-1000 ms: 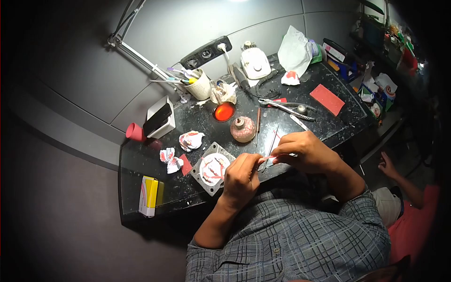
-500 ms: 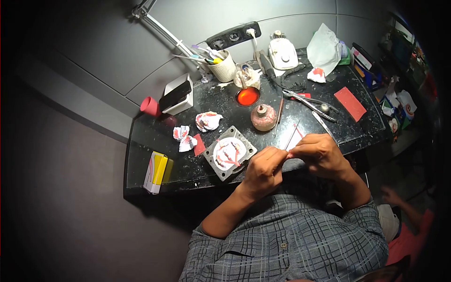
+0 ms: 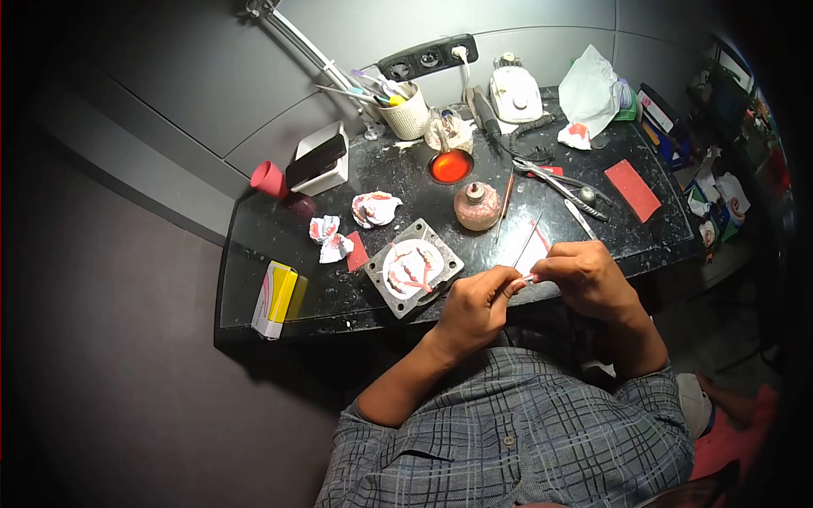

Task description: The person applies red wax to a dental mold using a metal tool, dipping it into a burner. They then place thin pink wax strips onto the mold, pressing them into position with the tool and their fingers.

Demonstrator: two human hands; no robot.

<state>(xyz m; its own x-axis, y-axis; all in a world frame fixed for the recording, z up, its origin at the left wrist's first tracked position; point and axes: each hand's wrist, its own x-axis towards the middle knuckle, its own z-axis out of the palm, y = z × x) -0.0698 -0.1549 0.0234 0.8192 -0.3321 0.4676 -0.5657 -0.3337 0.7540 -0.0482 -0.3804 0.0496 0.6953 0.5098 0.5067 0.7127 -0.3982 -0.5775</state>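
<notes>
My left hand [image 3: 476,306] and my right hand [image 3: 591,278] meet over the front edge of the bench. Between their fingertips is a small strip of pink wax [image 3: 528,278], pinched from both sides and partly hidden by the fingers. Just beyond the hands lie a thin metal instrument [image 3: 527,243] and a red wax strip [image 3: 539,236]. Left of my left hand sits a square metal flask [image 3: 401,306] holding round white plaster [image 3: 412,250] with pink wax strips across it.
Behind the hands stands a round glass burner [image 3: 477,207]. Pliers [image 3: 559,182], a knife [image 3: 580,219] and a red wax sheet [image 3: 633,190] lie to the right. Plaster models [image 3: 375,209] and a yellow-white box [image 3: 275,300] are left. Another person's red clothing [image 3: 737,432] shows at lower right.
My hands remain together, with the fingers shifted slightly and more of the small strip showing between them. The view has moved a little. The other person's hand at lower right has dropped lower.
</notes>
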